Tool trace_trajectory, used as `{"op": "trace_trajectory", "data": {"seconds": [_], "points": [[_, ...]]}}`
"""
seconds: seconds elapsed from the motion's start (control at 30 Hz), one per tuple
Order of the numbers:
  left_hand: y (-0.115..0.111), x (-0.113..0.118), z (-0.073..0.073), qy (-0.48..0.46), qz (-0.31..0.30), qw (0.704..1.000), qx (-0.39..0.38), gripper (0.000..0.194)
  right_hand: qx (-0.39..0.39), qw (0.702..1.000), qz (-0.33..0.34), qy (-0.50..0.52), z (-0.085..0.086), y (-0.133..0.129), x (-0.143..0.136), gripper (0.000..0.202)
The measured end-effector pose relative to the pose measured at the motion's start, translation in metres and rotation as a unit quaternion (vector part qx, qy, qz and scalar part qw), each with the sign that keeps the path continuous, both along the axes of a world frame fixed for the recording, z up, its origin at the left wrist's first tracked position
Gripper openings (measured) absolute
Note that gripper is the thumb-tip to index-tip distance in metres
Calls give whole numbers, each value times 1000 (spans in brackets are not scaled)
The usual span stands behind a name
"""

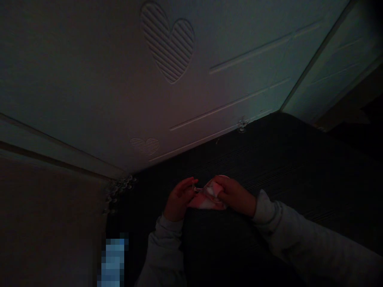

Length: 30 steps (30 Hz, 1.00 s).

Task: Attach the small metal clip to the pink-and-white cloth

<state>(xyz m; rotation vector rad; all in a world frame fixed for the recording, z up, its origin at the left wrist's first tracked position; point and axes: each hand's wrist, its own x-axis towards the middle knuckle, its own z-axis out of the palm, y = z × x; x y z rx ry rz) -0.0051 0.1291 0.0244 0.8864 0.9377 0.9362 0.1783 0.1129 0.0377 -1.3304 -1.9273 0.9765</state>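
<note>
We pinch a small shiny piece (197, 189) in our left hand (176, 202) and cloth (206, 203) in our right hand (239, 196); a snagged fold could jerk the piece loose.

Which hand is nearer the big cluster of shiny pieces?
Left: the left hand is right of the shiny cluster, not touching; the right hand is farther right, holding pink-and-white cloth.

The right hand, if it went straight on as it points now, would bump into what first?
Past the pink-and-white cloth in the right hand, likely the small shiny piece at the left hand, though dimness makes depth unclear.
</note>
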Motion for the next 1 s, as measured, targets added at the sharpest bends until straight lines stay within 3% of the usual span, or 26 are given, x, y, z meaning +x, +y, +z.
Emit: {"op": "trace_trajectory", "data": {"seconds": [0.27,0.5,0.73,1.0], "points": [[3,-1,-7,34,20,999,-5,32,-8,999,-31,30,-5,-1,-1,24],[3,0,-9,33,-2,999,32,26,20,995,-1,100,-9,0,3,33],[2,-3,-12,17,-41,998,47,30,59,994,52,79,-8,1,4,38],[3,-3,-11,28,-51,997,42,32,58,995,56,62,-8,2,4,36]]}}
